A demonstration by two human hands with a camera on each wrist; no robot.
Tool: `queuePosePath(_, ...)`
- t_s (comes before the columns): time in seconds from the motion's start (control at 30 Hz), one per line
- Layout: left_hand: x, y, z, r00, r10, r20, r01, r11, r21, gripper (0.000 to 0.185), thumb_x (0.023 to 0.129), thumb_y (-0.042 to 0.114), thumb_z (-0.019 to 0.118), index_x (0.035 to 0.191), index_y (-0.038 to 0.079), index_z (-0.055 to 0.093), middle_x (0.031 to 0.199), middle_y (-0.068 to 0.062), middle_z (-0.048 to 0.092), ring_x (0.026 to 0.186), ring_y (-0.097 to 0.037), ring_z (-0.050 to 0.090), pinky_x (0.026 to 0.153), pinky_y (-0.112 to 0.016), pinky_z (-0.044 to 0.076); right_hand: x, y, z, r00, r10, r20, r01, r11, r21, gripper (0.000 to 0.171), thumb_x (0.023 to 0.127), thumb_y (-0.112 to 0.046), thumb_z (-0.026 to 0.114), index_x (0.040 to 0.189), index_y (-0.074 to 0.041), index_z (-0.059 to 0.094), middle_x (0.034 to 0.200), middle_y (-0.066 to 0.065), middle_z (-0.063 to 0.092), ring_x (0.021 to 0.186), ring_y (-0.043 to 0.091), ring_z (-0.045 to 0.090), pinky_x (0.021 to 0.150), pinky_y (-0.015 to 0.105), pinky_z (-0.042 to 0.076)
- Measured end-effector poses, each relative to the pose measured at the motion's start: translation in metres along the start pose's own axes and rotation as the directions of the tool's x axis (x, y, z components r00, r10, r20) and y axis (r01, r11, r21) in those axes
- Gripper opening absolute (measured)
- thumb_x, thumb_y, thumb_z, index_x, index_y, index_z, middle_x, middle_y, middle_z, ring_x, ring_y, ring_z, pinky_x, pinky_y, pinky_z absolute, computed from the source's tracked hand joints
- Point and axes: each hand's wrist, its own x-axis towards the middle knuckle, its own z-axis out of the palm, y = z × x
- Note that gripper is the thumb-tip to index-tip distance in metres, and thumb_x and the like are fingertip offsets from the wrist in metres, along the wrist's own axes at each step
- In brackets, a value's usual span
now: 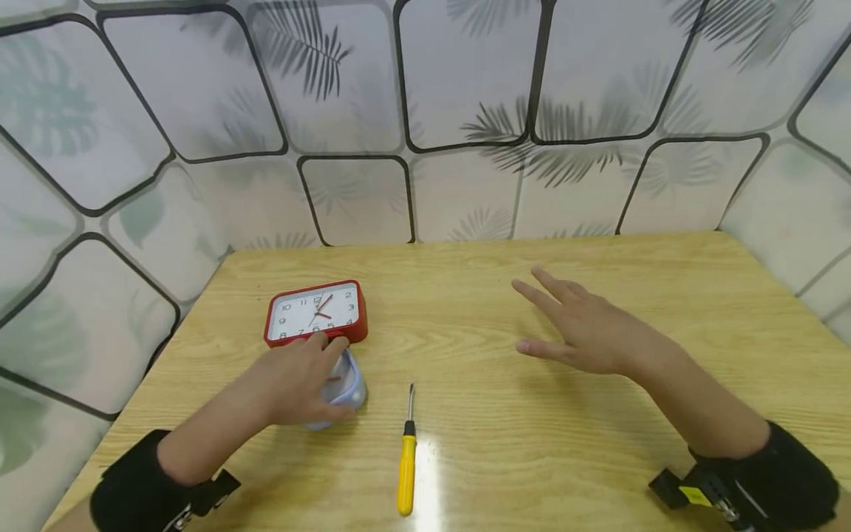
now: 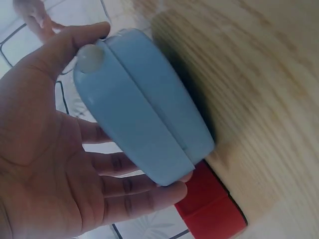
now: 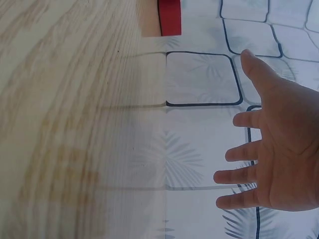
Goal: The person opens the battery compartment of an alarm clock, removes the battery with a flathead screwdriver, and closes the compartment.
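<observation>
My left hand (image 1: 292,380) grips a small light blue alarm clock (image 1: 357,389), thumb on the near edge and fingers on the far one. The hand covers much of that clock's face. In the left wrist view, its smooth blue body (image 2: 144,104) sits between thumb and fingers, close to the tabletop. Just beyond lies a red rectangular clock (image 1: 312,309) with a white numbered face, near my left fingertips. Over the right part of the table, my right hand (image 1: 592,332) hovers with spread fingers and holds nothing; the right wrist view shows its bare palm (image 3: 289,144).
A screwdriver (image 1: 407,465) with a yellow handle lies on the wooden table (image 1: 465,295), to the right of the blue clock, its tip pointing away from me. Patterned fabric (image 1: 465,81) rises behind the table and along its sides.
</observation>
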Motion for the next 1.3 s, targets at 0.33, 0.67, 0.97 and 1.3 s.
queuePosePath(0.33,0.006,0.008,-0.003,0.982,0.029,-0.188,-0.039,0.998,-0.050,0.082,0.069,0.060,0.063,0.132,0.012,0.045,0.105,-0.007,0.055,0.078,-0.014,0.051,0.059,-0.028,0.044,0.002,-0.009,0.002,0.999,-0.024,-0.038,0.025,0.999,0.029,0.077,0.087,-0.067,0.042,0.149,-0.028,0.019,0.154,0.007,0.021,0.137,0.034,0.029,0.103,0.056,0.033)
queuePosePath(0.67,0.020,0.031,-0.020,0.940,0.079,-0.333,-0.143,0.974,-0.173,0.085,0.067,0.055,0.063,0.138,0.015,0.038,0.116,-0.005,0.051,0.089,-0.014,0.053,0.068,-0.029,0.049,-0.002,-0.021,0.001,0.999,-0.021,-0.030,0.023,0.997,0.069,0.073,0.088,-0.067,0.038,0.148,-0.027,0.024,0.151,0.005,0.028,0.136,0.030,0.033,0.103,0.053,0.036)
queuePosePath(0.97,0.026,0.039,-0.023,0.928,0.048,-0.369,-0.200,0.901,-0.386,0.088,0.067,0.046,0.069,0.142,0.019,0.031,0.123,0.001,0.043,0.094,-0.016,0.052,0.070,-0.026,0.048,-0.006,-0.035,0.002,0.968,-0.080,-0.238,0.091,0.995,0.034,0.053,0.091,-0.050,0.052,0.134,-0.019,0.049,0.133,0.002,0.053,0.123,0.023,0.049,0.095,0.046,0.045)
queuePosePath(1.3,0.034,0.048,-0.030,0.903,0.036,-0.428,-0.247,0.859,-0.449,0.090,0.067,0.046,0.071,0.142,0.018,0.031,0.132,0.000,0.041,0.102,-0.017,0.049,0.078,-0.031,0.049,0.006,-0.055,-0.004,0.948,-0.147,-0.283,0.160,0.987,0.023,0.045,0.090,-0.045,0.056,0.125,-0.017,0.057,0.122,0.000,0.061,0.115,0.019,0.056,0.092,0.041,0.047)
